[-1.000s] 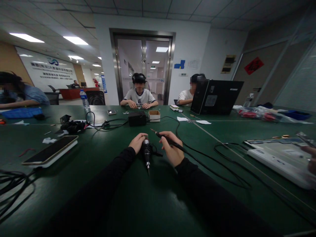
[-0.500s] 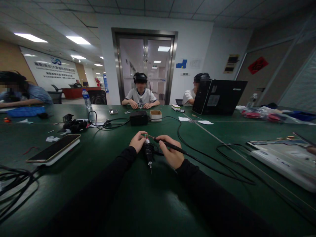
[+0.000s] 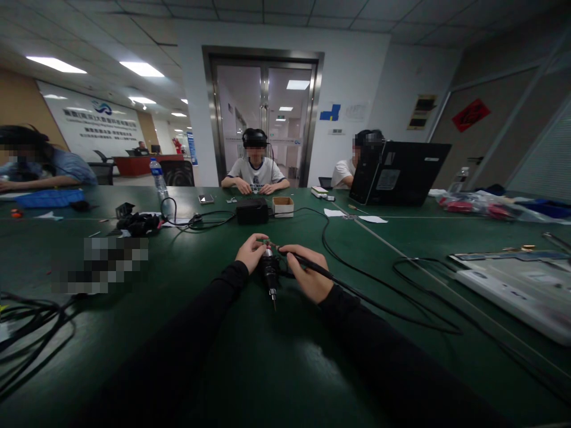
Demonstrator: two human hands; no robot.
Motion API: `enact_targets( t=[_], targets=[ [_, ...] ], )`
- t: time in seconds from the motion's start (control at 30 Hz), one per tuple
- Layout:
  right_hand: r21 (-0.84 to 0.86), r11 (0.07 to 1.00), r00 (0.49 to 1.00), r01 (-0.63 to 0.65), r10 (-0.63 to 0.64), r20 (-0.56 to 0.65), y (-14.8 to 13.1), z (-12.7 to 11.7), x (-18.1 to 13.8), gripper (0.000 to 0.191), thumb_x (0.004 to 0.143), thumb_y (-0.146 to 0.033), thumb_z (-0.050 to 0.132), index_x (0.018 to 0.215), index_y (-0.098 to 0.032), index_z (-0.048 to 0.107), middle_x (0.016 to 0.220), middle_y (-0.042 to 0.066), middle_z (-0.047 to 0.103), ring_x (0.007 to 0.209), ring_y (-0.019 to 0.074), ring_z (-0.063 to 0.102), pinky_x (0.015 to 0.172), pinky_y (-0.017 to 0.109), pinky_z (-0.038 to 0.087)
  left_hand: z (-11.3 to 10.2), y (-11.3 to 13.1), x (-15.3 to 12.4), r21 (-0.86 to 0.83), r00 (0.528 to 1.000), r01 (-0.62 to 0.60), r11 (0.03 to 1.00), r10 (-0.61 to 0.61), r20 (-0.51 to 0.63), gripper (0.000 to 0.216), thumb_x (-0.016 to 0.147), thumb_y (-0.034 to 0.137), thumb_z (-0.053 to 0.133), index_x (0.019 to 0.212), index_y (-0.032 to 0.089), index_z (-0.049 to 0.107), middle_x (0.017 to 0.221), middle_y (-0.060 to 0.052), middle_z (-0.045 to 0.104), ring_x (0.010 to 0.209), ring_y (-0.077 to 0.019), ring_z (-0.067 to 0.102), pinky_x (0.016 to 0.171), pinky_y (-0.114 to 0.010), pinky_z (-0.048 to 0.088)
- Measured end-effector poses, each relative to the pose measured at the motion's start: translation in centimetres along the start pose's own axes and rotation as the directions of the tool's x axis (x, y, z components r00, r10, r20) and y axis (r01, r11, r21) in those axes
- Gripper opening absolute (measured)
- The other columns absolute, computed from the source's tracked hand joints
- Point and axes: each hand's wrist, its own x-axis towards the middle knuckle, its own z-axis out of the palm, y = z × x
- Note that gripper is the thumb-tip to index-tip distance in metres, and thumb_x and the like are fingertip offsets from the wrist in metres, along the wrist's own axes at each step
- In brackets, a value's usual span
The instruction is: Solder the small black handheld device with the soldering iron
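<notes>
At the table's middle, my left hand (image 3: 250, 254) is closed in a pinch on a small green circuit board (image 3: 267, 242). The board sits over the silver end of a black pen-like tool (image 3: 270, 274), whose thin metal point faces me; dark cord lies bunched beside it. My right hand (image 3: 313, 278) is wrapped around a slim black soldering iron (image 3: 304, 260), holding it like a pen. Its tip points left at the board; whether they touch I cannot make out. A black cable trails from the iron to the right.
Beyond my hands stand a black box (image 3: 252, 211) and a small open carton (image 3: 282, 207). A white panel-like device (image 3: 513, 285) lies right, with cables (image 3: 428, 291) nearby. More cables (image 3: 31, 327) are coiled left. A black computer case (image 3: 399, 173) and co-workers (image 3: 255, 172) are across the table.
Both hands keep nearly the same pose and hold. The view has shifted slightly, and the phone at left is now blurred out by blocks.
</notes>
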Motion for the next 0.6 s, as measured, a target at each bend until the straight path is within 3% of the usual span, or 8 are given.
enact_targets(
  t=[0.6],
  targets=[
    [-0.044, 0.999, 1.000, -0.001, 0.001, -0.005, 0.11, -0.05, 0.12, 0.023, 0.086, -0.023, 0.047, 0.091, -0.023, 0.070, 0.093, 0.003, 0.074, 0.085, 0.0179, 0.068, 0.080, 0.029, 0.051, -0.14, -0.31, 0.22, -0.016, 1.000, -0.011, 1.000, 0.012, 0.011, 0.026, 0.074, 0.019, 0.057, 0.100, 0.018, 0.057, 0.081, -0.003, 0.069, 0.082, -0.0179, 0.066, 0.084, -0.034, 0.049]
  ],
)
